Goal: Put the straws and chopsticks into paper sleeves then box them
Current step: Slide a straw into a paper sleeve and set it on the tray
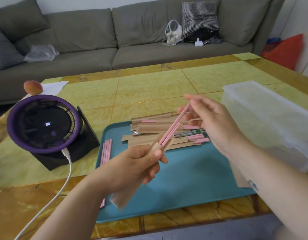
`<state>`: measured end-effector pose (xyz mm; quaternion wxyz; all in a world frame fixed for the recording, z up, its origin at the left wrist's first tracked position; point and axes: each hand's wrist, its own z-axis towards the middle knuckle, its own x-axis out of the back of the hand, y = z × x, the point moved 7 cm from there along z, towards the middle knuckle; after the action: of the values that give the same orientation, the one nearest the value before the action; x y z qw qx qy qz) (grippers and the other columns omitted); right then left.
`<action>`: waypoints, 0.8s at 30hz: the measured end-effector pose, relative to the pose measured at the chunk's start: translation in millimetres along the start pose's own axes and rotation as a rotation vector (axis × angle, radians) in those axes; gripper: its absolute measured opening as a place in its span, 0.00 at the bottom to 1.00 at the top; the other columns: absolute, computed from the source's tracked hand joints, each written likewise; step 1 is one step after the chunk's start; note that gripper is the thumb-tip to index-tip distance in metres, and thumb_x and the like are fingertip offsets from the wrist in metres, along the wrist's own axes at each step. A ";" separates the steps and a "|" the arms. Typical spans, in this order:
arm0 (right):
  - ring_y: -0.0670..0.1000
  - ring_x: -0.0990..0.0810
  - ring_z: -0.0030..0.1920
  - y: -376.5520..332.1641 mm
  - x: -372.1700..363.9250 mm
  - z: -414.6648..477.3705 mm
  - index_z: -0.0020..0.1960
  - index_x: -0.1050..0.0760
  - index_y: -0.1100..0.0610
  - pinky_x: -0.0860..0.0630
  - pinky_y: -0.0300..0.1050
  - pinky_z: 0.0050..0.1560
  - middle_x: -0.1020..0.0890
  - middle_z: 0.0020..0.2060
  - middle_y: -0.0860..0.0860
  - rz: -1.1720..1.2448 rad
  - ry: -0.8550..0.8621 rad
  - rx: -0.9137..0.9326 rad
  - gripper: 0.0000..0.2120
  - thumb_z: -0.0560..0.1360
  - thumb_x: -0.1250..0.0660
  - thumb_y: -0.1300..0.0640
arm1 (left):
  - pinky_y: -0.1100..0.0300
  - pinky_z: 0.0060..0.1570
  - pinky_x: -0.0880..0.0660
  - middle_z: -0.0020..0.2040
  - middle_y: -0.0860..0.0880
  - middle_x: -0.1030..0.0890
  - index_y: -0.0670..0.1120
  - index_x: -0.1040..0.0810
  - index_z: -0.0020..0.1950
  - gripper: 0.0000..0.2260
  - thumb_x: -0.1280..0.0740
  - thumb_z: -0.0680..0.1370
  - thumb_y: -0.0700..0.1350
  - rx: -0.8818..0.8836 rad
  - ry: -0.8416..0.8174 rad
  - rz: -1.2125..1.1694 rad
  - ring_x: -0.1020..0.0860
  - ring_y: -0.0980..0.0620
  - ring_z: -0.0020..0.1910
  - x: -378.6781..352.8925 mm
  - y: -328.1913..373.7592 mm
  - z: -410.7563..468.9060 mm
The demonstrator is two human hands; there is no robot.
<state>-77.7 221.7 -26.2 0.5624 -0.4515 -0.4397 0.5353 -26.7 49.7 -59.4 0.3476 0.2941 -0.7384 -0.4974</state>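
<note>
Head view shows the left hand (136, 163) low and close to the person, with its fingers and thumb curled round a brown paper sleeve (123, 196). The open mouth of the sleeve points up and to the right. Two pink sticks (174, 127), which look like chopsticks, poke out of that mouth. Their low ends are inside the sleeve and their long line runs up and to the right, away from the person. The right hand (214, 122) is higher and farther off, and it pinches the top end of the sticks between thumb and fingertip. The sticks and the sleeve lie nearly along one line, so I think the next push should go down and to the left, along that line, while the left hand keeps the sleeve steady. All this hangs above the blue tray (184, 179), where a pile of filled sleeves (155, 129) lies. More loose sticks (106, 149) lie by the tray's left edge. The clear box (271, 118) sits to the right, nearer the right hand.
</note>
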 end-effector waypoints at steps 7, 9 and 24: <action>0.39 0.22 0.38 -1.8 -47.9 -24.9 0.50 0.21 0.46 0.26 0.34 0.44 0.20 0.33 0.38 -0.226 -0.291 0.087 0.11 0.78 0.42 0.50 | 0.59 0.41 0.29 0.27 0.53 0.30 0.44 0.24 0.44 0.14 0.41 0.74 0.53 -0.071 0.093 -0.142 0.35 0.56 0.23 9.6 6.1 1.5; 0.40 0.20 0.40 -2.3 -51.0 -28.2 0.62 0.27 0.47 0.26 0.33 0.47 0.19 0.38 0.38 -0.162 -0.276 0.086 0.15 0.76 0.41 0.49 | 0.61 0.40 0.28 0.27 0.53 0.30 0.44 0.24 0.44 0.14 0.41 0.74 0.53 -0.078 0.105 -0.156 0.35 0.56 0.23 11.8 6.9 1.5; 0.44 0.22 0.32 -4.2 -35.1 -15.5 0.47 0.22 0.53 0.24 0.36 0.36 0.18 0.35 0.52 -0.044 -0.168 0.051 0.08 0.76 0.35 0.65 | 0.65 0.41 0.26 0.39 0.58 0.19 0.54 0.23 0.52 0.07 0.38 0.78 0.52 -0.112 0.349 0.253 0.22 0.63 0.36 21.5 4.2 4.8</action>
<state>-63.1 186.0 -25.7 0.5463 -0.3808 -0.4813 0.5700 -43.5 36.9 -52.0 0.5456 0.2609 -0.6692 -0.4317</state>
